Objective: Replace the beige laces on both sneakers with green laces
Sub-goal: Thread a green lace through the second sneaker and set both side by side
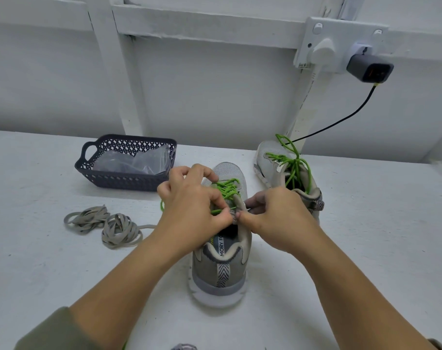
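Observation:
A grey sneaker point(220, 269) stands in front of me, heel toward me, with a green lace point(227, 189) threaded across its eyelets. My left hand point(192, 210) pinches the green lace near the top left eyelet. My right hand point(278, 218) pinches the sneaker's top right eyelet flap. A second grey sneaker point(273, 162) sits behind to the right, with its own green lace point(294, 165) hanging loose. Two beige laces point(106, 223) lie coiled on the table to the left.
A dark lattice basket point(124, 178) holding clear plastic bags stands at the back left on the white table point(366, 236). A wall socket with a black charger point(368, 69) and its cable hangs on the wall behind the right sneaker.

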A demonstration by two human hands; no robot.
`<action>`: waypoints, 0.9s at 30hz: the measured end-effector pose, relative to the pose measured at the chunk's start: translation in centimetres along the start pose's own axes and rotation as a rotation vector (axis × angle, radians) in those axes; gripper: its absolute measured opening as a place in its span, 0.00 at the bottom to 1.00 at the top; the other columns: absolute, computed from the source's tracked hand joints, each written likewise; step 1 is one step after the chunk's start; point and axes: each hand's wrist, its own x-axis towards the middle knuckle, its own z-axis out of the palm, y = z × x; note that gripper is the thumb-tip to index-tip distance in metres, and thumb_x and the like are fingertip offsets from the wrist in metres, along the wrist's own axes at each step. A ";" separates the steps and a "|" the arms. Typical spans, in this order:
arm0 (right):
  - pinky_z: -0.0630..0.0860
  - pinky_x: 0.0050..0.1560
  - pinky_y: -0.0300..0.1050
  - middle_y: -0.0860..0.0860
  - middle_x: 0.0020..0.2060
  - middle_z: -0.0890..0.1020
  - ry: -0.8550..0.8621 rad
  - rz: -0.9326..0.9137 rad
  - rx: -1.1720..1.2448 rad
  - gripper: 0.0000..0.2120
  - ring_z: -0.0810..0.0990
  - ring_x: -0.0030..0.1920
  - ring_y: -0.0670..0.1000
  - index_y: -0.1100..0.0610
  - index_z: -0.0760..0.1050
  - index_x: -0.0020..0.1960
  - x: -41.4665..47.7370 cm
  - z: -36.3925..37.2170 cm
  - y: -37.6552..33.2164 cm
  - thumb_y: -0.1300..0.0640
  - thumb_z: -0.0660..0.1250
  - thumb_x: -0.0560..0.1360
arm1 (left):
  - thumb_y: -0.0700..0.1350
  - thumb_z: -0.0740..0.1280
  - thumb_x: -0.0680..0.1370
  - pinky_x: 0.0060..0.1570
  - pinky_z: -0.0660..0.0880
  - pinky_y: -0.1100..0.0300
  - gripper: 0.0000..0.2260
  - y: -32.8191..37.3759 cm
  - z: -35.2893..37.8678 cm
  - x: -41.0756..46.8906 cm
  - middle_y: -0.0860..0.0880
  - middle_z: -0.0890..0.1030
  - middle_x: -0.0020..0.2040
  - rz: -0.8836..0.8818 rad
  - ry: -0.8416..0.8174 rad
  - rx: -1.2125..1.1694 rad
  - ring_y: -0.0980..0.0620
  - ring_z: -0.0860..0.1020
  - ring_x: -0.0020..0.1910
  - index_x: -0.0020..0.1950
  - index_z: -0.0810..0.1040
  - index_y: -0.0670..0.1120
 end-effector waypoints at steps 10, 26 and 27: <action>0.81 0.44 0.52 0.52 0.35 0.85 -0.040 -0.123 -0.070 0.11 0.84 0.38 0.50 0.53 0.82 0.47 0.5 -0.2 0.9 0.54 0.62 0.79 | 0.57 0.67 0.68 0.53 0.48 0.59 0.06 0.1 0.5 0.7 0.60 0.69 0.63 0.173 -0.042 0.059 0.50 0.57 0.64 0.34 0.81 0.57; 0.72 0.45 0.46 0.56 0.54 0.74 -0.020 0.060 -0.429 0.10 0.76 0.54 0.58 0.57 0.70 0.58 -0.5 0.7 0.2 0.56 0.62 0.79 | 0.64 0.67 0.64 0.46 0.54 0.56 0.13 -1.8 -1.9 -0.5 0.58 0.68 0.45 -0.095 -0.067 -0.017 0.56 0.63 0.52 0.39 0.69 0.59; 0.73 0.50 0.47 0.56 0.57 0.73 0.019 -0.021 -0.422 0.15 0.75 0.56 0.58 0.55 0.70 0.65 -0.1 0.6 -0.1 0.55 0.63 0.79 | 0.64 0.69 0.65 0.45 0.54 0.56 0.13 -1.7 -2.0 -0.6 0.58 0.70 0.43 -0.102 -0.063 -0.003 0.56 0.65 0.50 0.37 0.71 0.58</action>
